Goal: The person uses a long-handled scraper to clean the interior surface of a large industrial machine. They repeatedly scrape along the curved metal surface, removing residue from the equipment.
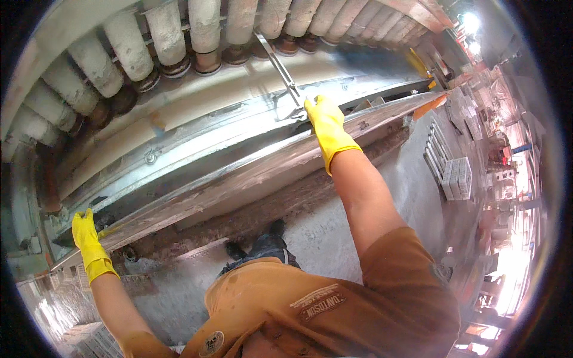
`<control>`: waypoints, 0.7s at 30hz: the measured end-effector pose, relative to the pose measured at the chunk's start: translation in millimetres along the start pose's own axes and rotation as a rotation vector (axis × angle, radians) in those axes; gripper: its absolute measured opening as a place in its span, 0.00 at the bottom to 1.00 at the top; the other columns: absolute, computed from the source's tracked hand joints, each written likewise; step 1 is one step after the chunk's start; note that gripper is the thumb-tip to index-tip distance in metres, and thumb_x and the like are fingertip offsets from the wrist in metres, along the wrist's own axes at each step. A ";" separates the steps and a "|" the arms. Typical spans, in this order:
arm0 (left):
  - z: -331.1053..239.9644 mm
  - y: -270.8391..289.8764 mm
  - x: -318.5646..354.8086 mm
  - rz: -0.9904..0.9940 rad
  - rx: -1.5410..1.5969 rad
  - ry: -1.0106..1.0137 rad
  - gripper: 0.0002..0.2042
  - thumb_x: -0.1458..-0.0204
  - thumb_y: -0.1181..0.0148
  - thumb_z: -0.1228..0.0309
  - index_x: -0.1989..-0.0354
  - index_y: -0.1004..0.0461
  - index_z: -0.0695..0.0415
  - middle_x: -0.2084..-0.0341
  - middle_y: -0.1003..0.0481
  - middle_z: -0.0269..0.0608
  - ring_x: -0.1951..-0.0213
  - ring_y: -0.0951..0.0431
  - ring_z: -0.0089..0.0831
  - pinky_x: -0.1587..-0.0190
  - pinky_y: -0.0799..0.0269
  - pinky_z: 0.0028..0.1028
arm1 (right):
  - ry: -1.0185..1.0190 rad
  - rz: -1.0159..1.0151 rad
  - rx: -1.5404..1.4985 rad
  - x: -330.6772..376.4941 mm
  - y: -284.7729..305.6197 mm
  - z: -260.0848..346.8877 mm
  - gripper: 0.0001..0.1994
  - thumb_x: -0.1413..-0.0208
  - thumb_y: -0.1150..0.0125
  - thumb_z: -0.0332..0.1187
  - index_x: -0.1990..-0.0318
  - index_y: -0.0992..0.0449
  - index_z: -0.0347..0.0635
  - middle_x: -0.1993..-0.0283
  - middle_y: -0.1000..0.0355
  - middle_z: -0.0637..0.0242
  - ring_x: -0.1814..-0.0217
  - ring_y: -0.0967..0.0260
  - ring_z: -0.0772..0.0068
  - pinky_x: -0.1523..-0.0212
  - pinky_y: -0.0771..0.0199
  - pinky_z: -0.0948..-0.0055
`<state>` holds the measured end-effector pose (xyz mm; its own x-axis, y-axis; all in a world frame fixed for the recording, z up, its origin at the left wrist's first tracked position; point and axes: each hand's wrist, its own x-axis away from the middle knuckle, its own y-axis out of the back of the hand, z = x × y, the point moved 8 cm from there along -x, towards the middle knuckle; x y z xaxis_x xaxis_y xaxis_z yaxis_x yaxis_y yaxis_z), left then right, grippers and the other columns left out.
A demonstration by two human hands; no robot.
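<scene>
A long, shallow metal panel slants across in front of me, rising to the right, with a dark gap along its far side. At its left end my left hand, in a yellow rubber glove, is curled over the upper edge. My right hand, gloved alike, is closed farther right along the same edge, beside a small metal bracket. Its fingertips are partly hidden, so what they grip does not show clearly. From the bracket a narrow slotted metal bar runs up toward the pipes.
A row of thick, dust-coated pipes curves overhead. Beyond the gap lies a pale metal ledge. Below is a dusty grey floor, where my shoes stand. At the right sit a light grey block and a slatted rack.
</scene>
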<state>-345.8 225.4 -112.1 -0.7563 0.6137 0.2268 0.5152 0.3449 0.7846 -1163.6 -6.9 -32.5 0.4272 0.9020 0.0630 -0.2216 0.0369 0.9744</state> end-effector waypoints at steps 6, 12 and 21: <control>-6.8 -0.9 7.3 0.016 -0.006 0.037 0.22 0.36 0.39 0.55 0.44 0.26 0.61 0.55 0.21 0.47 0.63 0.19 0.39 0.72 0.15 0.38 | -0.026 0.038 0.033 -1.5 0.7 -0.8 0.31 0.39 0.39 0.58 0.37 0.23 0.47 0.38 0.23 0.53 0.34 0.26 0.52 0.34 0.30 0.58; -12.9 2.3 12.5 -0.015 -0.030 0.030 0.22 0.36 0.38 0.56 0.44 0.26 0.62 0.50 0.22 0.50 0.60 0.18 0.43 0.72 0.14 0.40 | -0.006 0.000 0.047 0.7 3.5 1.5 0.31 0.38 0.41 0.59 0.36 0.24 0.47 0.38 0.23 0.53 0.35 0.26 0.52 0.35 0.29 0.58; -13.9 5.7 9.1 -0.077 -0.219 -0.078 0.31 0.42 0.40 0.46 0.42 0.23 0.63 0.46 0.21 0.59 0.46 0.19 0.52 0.45 0.24 0.43 | 0.010 0.008 0.059 -13.2 -7.5 -9.1 0.31 0.38 0.44 0.60 0.38 0.22 0.46 0.40 0.22 0.51 0.36 0.25 0.49 0.36 0.29 0.56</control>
<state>-355.4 223.0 -97.6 -0.7521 0.6475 0.1225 0.3510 0.2362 0.9061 -1175.5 -15.1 -42.6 0.4169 0.9063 0.0692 -0.1730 0.0044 0.9849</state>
